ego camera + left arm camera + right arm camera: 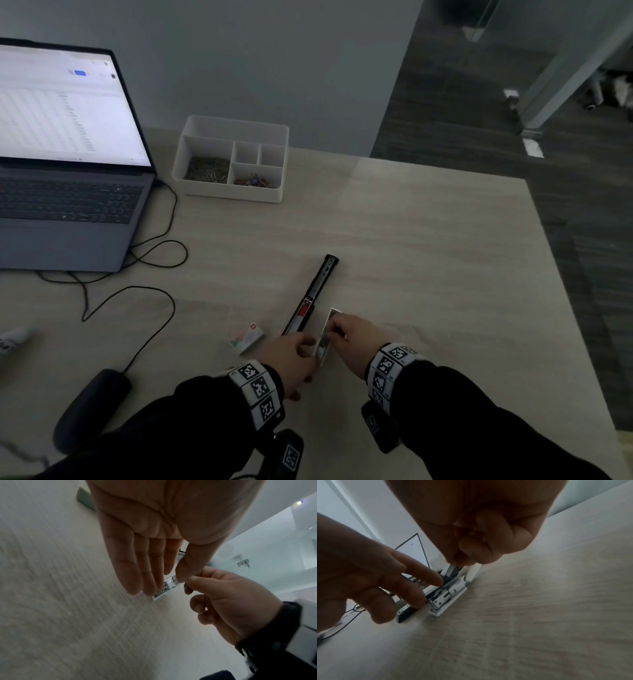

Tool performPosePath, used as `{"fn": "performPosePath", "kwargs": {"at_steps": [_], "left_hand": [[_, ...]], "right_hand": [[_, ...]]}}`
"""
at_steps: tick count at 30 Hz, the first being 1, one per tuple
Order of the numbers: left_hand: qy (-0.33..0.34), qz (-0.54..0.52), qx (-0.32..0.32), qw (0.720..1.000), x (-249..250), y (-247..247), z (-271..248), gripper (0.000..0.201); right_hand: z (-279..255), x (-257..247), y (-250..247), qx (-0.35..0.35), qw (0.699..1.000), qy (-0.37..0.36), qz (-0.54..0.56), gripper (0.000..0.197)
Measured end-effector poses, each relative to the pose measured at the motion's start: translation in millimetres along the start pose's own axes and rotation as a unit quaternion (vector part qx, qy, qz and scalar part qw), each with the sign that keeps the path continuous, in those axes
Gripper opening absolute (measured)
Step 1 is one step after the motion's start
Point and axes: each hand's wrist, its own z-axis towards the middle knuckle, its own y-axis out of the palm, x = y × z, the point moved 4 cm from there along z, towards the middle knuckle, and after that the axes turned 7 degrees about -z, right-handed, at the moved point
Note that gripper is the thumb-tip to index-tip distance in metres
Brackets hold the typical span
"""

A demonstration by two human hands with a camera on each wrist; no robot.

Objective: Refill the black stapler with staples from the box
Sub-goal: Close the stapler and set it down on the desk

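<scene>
The black stapler (317, 291) lies opened out flat on the wooden table, its staple channel facing up. Just right of its near end sits the small white inner tray (323, 353) of the staple box. My left hand (310, 344) lays straight fingers (435, 582) against the tray's left side. My right hand (334, 334) hovers over the tray and pinches a grey staple strip (452, 570) between thumb and fingertips, one end lifted out. More staples (447, 596) lie in the tray. The box's printed sleeve (248, 337) rests left of the stapler.
An open laptop (68, 154) stands at the far left with cables (154, 253) trailing across the table. A white desk organizer (233, 161) holding clips sits behind. A dark rounded object (89, 407) lies near left. The table's right edge (565, 274) drops to dark floor.
</scene>
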Motion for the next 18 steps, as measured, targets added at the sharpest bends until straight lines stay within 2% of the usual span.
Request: {"fn": "performPosePath", "kwargs": {"at_steps": [11,14,16,18], "left_hand": [[-0.009,0.012,-0.006,1.0,1.7,0.7,7.0,0.047],[-0.009,0.014,-0.01,1.0,2.4,0.9,7.8,0.047],[-0.009,0.013,-0.012,1.0,2.4,1.0,7.7,0.046],[-0.011,0.012,-0.015,1.0,1.8,0.6,7.4,0.044]], "right_hand": [[13.1,3.1,8.8,-0.041,0.997,-0.01,-0.071,0.014],[10.9,-1.2,8.8,-0.044,0.993,-0.033,-0.106,0.017],[8.3,-2.6,7.1,-0.037,0.994,-0.033,-0.1,0.017],[8.3,1.2,1.4,0.005,0.999,-0.008,-0.042,0.011]]}}
